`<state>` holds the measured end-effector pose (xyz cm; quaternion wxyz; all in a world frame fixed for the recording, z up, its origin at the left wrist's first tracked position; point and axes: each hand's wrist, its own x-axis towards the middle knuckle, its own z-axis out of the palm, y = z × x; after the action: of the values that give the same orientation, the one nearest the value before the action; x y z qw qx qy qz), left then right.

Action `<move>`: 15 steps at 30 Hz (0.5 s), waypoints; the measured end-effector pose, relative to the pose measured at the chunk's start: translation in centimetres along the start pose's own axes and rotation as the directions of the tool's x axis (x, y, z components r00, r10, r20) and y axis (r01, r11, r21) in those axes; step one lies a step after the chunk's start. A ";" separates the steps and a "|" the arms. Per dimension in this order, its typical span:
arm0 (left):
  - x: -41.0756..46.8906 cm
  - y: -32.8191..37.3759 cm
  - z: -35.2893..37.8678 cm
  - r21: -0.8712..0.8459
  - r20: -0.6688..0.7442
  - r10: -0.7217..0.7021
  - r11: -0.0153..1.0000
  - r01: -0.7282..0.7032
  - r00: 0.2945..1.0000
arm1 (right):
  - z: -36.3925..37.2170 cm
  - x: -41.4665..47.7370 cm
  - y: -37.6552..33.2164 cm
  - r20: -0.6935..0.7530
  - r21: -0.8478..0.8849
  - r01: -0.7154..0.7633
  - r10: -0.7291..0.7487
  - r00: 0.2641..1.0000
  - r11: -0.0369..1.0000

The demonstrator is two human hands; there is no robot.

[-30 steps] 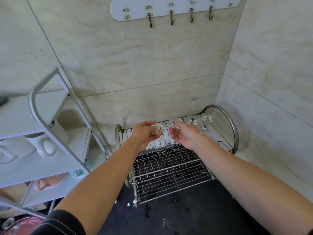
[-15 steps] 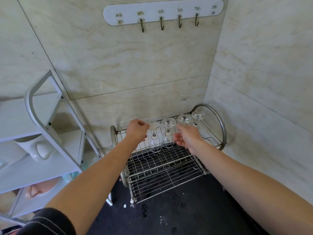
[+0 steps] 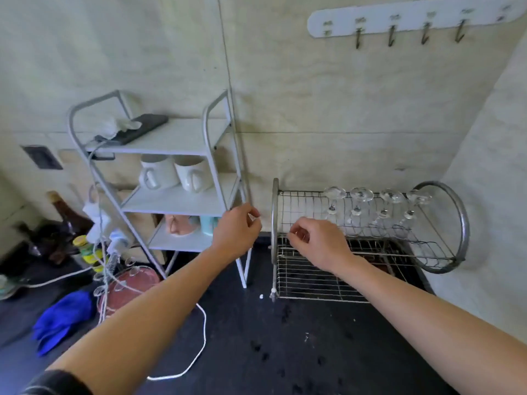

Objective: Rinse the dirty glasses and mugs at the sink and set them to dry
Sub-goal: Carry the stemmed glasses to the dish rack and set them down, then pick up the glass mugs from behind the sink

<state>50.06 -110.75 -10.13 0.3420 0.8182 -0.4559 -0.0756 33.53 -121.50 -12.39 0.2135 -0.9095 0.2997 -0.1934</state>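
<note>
Several stemmed glasses (image 3: 361, 212) hang upside down in a row on the upper tier of the metal drying rack (image 3: 440, 223) at the right. My left hand (image 3: 238, 233) hovers left of the rack, fingers loosely curled, holding nothing. My right hand (image 3: 319, 242) is in front of the rack's left end, also loosely curled and empty. Two white mugs (image 3: 176, 172) stand on the middle shelf of a white shelf unit (image 3: 182, 201). A pink mug (image 3: 179, 225) and a light blue mug (image 3: 208, 225) sit on its lower shelf.
A black phone (image 3: 142, 128) with a crumpled tissue lies on the top shelf. A white cable (image 3: 196, 349) runs across the dark counter. Blue gloves (image 3: 61, 317), a red tray (image 3: 128, 286), bottles (image 3: 67, 223) and plugs crowd the left. A hook rail (image 3: 410, 21) hangs on the wall.
Both hands have let go of the glasses and drawn back to the left, away from the rack. The view has swung left, bringing the shelf unit into sight.
</note>
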 end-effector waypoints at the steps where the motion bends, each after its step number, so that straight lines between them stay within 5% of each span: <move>1: -1.9 -1.5 -0.5 0.027 -0.012 -0.057 0.998 0.057 0.998 | 1.0 -0.4 -0.8 0.037 0.008 0.066 -0.066 0.997 0.998; 8: -18.5 -10.8 -3.7 0.166 -0.167 -0.431 0.874 0.456 0.887 | 9.6 -5.3 -9.0 0.369 0.074 0.369 -0.369 0.853 0.927; 15: -36.7 -17.1 -10.4 0.212 -0.338 -0.670 0.629 0.747 0.660 | 18.2 -12.6 -22.4 0.524 0.233 0.637 -0.647 0.554 0.735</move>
<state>45.40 -70.37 -19.97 0.1902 0.9795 -0.0580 -0.0326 43.22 -92.31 -19.06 0.2152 -0.9672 -0.1327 0.0225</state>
